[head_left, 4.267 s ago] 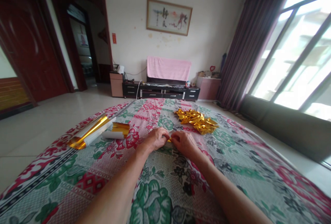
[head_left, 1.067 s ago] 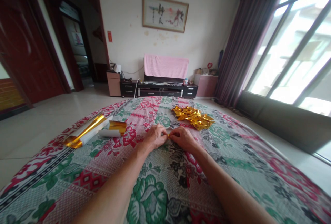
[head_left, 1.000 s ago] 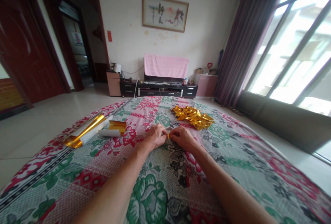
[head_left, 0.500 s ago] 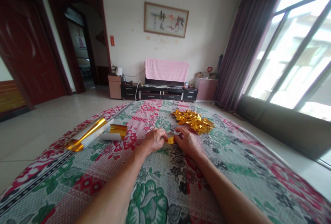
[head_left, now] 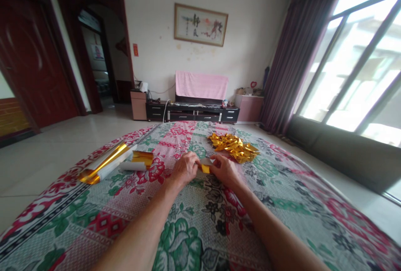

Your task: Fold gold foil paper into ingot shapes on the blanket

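Between my hands is a small piece of gold foil paper [head_left: 205, 169], gold on the near side with a pale strip showing behind. My left hand [head_left: 187, 168] pinches its left end, fingers bent together. At the opposite end, my right hand [head_left: 224, 170] grips it between thumb and fingers. Just beyond my right hand lies a heap of folded gold foil pieces [head_left: 233, 148]. Off to the left are a curled sheet of gold foil paper [head_left: 143, 158] with a white back and a longer loose roll of the same paper [head_left: 108, 162].
Everything lies on a flowered cloth [head_left: 125, 216] over a round-edged surface. Past its far edge stand a low black cabinet [head_left: 197, 114] and a screen under a pink cloth [head_left: 201, 84]. A purple curtain [head_left: 300, 54] hangs beside the window at right.
The foil paper between my hands now lies flatter, and its pale side that stood up has dropped. My right fingers have shifted slightly on it. The heap and rolls stay put.
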`<state>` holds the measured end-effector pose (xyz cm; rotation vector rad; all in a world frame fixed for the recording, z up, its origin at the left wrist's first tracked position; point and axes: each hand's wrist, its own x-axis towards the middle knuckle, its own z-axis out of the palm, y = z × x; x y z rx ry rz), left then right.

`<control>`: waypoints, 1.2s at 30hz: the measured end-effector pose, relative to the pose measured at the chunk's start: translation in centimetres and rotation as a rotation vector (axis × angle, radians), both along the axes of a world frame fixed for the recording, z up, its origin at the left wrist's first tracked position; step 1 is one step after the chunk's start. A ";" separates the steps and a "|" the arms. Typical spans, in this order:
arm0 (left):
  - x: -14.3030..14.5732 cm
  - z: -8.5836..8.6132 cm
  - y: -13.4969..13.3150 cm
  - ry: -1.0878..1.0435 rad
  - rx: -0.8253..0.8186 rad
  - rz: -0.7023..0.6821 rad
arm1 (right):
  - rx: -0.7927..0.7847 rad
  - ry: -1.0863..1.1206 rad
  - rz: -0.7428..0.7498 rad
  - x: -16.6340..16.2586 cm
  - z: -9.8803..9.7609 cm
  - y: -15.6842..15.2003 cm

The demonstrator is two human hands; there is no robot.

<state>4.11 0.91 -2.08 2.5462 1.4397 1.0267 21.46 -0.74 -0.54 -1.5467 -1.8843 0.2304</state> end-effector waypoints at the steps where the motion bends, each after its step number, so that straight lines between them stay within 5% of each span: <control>1: 0.1 0.1 -0.1 0.001 0.006 0.007 | -0.004 0.002 -0.010 0.0 0.0 0.0; 7: 0.6 0.7 -0.7 -0.029 0.017 0.077 | -0.046 -0.032 -0.095 -0.2 0.4 -0.1; 16: 0.7 -0.1 -0.4 0.069 0.064 -0.131 | -0.066 -0.114 -0.097 -0.4 1.0 -0.3; 25: 0.7 0.2 -0.5 0.119 0.043 -0.191 | -0.039 -0.026 -0.016 0.7 1.3 -0.3; 30: 0.7 0.2 -0.6 0.109 0.008 -0.177 | 0.188 -0.018 0.216 1.5 0.6 -0.5; 36: 0.6 0.1 -0.5 0.109 0.032 -0.244 | 0.187 -0.118 0.419 1.7 0.2 -1.1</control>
